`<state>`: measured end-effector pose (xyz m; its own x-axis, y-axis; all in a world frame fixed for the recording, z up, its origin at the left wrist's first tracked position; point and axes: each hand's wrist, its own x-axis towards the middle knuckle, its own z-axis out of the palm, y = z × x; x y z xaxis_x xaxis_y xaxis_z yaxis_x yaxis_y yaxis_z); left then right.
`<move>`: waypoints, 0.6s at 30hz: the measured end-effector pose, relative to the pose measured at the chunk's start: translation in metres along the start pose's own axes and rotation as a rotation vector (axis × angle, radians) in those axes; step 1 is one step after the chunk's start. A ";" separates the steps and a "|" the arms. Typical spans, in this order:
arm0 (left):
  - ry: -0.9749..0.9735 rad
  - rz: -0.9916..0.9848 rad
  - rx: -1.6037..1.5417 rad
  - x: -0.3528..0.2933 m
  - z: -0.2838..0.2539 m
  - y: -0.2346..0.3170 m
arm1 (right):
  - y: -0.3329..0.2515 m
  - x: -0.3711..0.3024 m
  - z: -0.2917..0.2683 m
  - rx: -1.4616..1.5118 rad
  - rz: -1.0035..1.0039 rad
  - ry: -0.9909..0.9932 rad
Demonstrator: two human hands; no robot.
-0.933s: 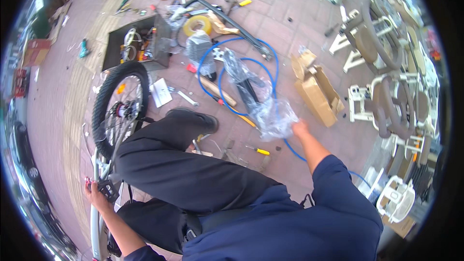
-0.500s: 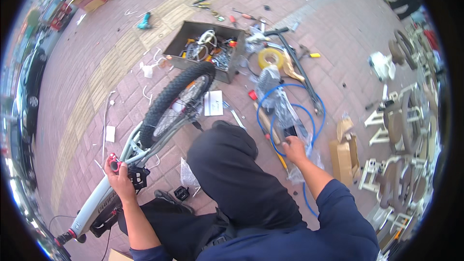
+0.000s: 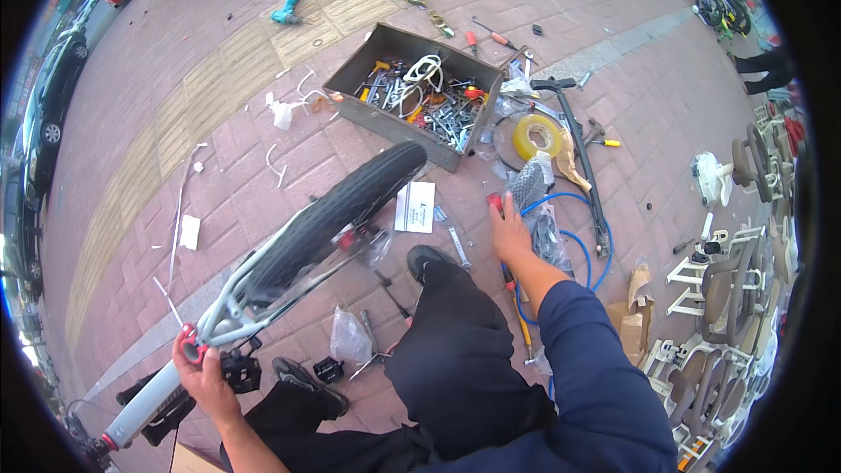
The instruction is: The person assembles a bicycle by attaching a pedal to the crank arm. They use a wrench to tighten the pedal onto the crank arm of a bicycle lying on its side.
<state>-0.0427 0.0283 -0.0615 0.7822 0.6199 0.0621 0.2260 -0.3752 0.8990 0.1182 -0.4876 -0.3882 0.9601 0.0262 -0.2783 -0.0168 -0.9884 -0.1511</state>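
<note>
A pale grey bicycle frame [image 3: 147, 405] slants across the lower left, its rear wheel [image 3: 337, 215] pointing toward the toolbox. The tyre tread and spokes are smeared by motion. My left hand [image 3: 208, 381] is closed on a red seat clamp [image 3: 192, 344] at the frame's seat tube end, thumb and fingers on either side. Right of my knee, my right hand [image 3: 512, 236] reaches down to the ground, fingers closed at a small red piece [image 3: 495, 201]; what it belongs to is mostly hidden under the hand. A black pedal [image 3: 241, 371] sits beside my left hand.
An open metal toolbox [image 3: 394, 123] full of tools stands ahead. Right of it lie yellow tape [image 3: 537, 136], a black floor pump [image 3: 583, 166] and a blue hose [image 3: 585, 254]. A wrench [image 3: 459, 248] and white card [image 3: 414, 208] lie ahead of my foot. Seat parts [image 3: 727, 280] line the right.
My right hand has moved away from the black object by the blue hose, forward and left to the red piece. My left hand stays on the clamp. The wheel has become blurred.
</note>
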 end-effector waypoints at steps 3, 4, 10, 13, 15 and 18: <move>0.039 -0.003 -0.001 0.004 -0.017 -0.014 | 0.013 0.036 -0.050 -0.166 0.029 -0.007; 0.050 -0.008 -0.009 0.005 -0.024 -0.022 | 0.017 0.040 -0.057 -0.228 0.060 -0.062; 0.019 -0.039 -0.007 0.017 -0.044 -0.032 | 0.054 0.025 -0.054 -0.157 0.321 0.067; 0.035 -0.035 0.013 0.016 -0.045 -0.033 | 0.088 -0.010 -0.063 -0.025 0.433 0.121; 0.023 -0.022 0.006 0.017 -0.047 -0.038 | 0.126 -0.039 -0.058 0.024 0.511 0.130; 0.031 -0.047 -0.002 0.015 -0.047 -0.037 | 0.164 -0.071 -0.045 0.050 0.685 0.137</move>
<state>-0.0666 0.0841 -0.0739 0.7525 0.6577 0.0332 0.2605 -0.3436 0.9023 0.0599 -0.6587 -0.3508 0.7553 -0.6226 -0.2046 -0.6404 -0.7675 -0.0288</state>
